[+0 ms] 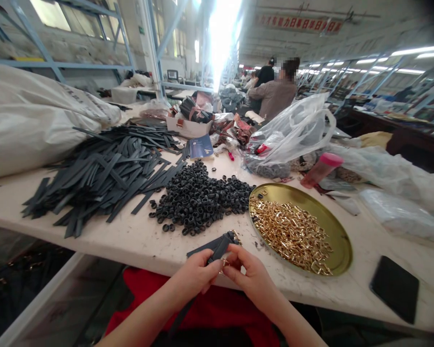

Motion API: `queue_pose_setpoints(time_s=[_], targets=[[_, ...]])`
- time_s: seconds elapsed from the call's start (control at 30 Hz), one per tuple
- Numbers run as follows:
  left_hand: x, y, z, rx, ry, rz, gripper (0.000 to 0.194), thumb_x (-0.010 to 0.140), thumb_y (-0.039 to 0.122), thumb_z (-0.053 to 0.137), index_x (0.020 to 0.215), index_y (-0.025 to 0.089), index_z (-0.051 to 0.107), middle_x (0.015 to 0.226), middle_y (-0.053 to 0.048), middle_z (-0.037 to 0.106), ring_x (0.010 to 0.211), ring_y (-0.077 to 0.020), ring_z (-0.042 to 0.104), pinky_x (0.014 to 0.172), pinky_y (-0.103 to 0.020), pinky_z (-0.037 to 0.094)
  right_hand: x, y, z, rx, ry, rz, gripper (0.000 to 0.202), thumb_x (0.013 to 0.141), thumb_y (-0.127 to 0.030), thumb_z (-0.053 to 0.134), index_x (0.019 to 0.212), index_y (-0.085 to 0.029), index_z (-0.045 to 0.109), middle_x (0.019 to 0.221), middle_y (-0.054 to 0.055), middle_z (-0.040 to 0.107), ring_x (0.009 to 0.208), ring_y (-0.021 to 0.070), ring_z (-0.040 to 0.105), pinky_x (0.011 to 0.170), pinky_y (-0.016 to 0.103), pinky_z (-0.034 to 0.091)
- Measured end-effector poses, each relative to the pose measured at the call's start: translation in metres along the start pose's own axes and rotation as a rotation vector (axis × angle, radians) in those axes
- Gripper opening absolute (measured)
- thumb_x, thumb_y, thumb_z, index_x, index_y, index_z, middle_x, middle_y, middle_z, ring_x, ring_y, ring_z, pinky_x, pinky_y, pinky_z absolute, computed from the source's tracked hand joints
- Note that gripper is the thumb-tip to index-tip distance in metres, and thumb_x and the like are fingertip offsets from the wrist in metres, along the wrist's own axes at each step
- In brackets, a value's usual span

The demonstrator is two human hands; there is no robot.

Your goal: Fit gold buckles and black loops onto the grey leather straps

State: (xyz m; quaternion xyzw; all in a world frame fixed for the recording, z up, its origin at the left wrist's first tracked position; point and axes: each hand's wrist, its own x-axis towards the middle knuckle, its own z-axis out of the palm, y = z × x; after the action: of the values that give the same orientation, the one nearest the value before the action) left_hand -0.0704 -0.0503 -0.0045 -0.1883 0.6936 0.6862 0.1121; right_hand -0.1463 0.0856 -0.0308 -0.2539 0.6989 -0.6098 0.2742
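Near the table's front edge, my left hand (202,272) is closed on a dark strip (219,248) that hangs down below it. My right hand (244,270) pinches a small gold buckle (224,262) against the strip, and the fingertips of both hands nearly meet. Just beyond them lie a few more dark strips (198,249) with gold pieces at their end. A heap of small black loops (198,197) is ahead of my hands. To the right, a round gold tray (338,236) holds many gold buckles (292,231). A large pile of dark strips (104,168) lies at the left.
A black phone (396,288) lies at the right front. Behind the tray are a pink-lidded jar (321,171) and a clear plastic bag (292,130). A blue booklet (201,147) and a white box (188,126) stand farther back. A white sack (39,120) fills the left. People (277,91) are beyond the table.
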Motion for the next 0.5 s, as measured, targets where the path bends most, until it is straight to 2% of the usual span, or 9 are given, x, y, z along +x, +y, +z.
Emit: queue_pose_setpoints(time_s=[0.07,0.1,0.2,0.3,0.37,0.5], targets=[[-0.003,0.000,-0.004,-0.007,-0.015,0.022,0.029,0.079,0.046,0.040,0.075,0.017,0.043,0.050,0.008,0.041,0.037,-0.0049,0.031,0.037,-0.017,0.024,0.000,-0.001,0.000,0.028,0.032,0.024,0.025,0.069,-0.028,0.066,0.093,-0.021,0.063,0.067,-0.002,0.060,0.062,0.0132,0.051,0.061,0.026,0.040],[-0.004,-0.001,-0.005,-0.005,-0.006,0.023,0.030,0.081,0.046,0.036,0.077,0.017,0.043,0.052,0.007,0.042,0.037,-0.0051,0.031,0.038,-0.017,0.023,0.000,-0.002,0.001,0.112,0.072,0.058,0.022,0.069,-0.029,0.066,0.089,-0.021,0.064,0.066,-0.002,0.059,0.060,0.0119,0.051,0.061,0.026,0.041],[-0.006,-0.010,-0.010,0.096,0.039,0.014,0.030,0.084,0.042,0.029,0.079,0.017,0.044,0.052,0.006,0.045,0.036,-0.0064,0.031,0.039,-0.018,0.023,0.003,-0.003,0.007,0.532,0.194,0.208,0.021,0.066,-0.030,0.070,0.084,-0.020,0.063,0.066,-0.003,0.058,0.054,0.0076,0.049,0.056,0.022,0.043],[-0.008,-0.020,-0.013,0.349,0.081,0.139,0.028,0.085,0.036,0.033,0.071,0.018,0.048,0.056,0.003,0.050,0.049,-0.0106,0.044,0.050,-0.020,0.032,0.006,-0.003,0.013,0.879,0.246,0.376,0.025,0.060,-0.024,0.075,0.080,-0.020,0.062,0.070,-0.003,0.059,0.054,0.0055,0.052,0.053,0.018,0.046],[-0.010,-0.023,-0.014,0.522,0.108,0.235,0.027,0.086,0.033,0.034,0.072,0.018,0.052,0.065,0.000,0.056,0.063,-0.0140,0.050,0.059,-0.022,0.035,0.007,-0.001,0.016,0.977,0.251,0.445,0.025,0.059,-0.020,0.076,0.079,-0.019,0.062,0.070,-0.003,0.059,0.052,0.0045,0.052,0.050,0.016,0.046],[-0.011,-0.023,-0.016,0.726,0.107,0.282,0.027,0.086,0.028,0.033,0.074,0.019,0.055,0.076,-0.004,0.061,0.071,-0.0172,0.054,0.063,-0.023,0.035,0.005,0.004,0.020,0.949,0.232,0.457,0.022,0.061,-0.020,0.075,0.079,-0.019,0.062,0.068,-0.004,0.058,0.051,0.0042,0.050,0.047,0.014,0.044]])
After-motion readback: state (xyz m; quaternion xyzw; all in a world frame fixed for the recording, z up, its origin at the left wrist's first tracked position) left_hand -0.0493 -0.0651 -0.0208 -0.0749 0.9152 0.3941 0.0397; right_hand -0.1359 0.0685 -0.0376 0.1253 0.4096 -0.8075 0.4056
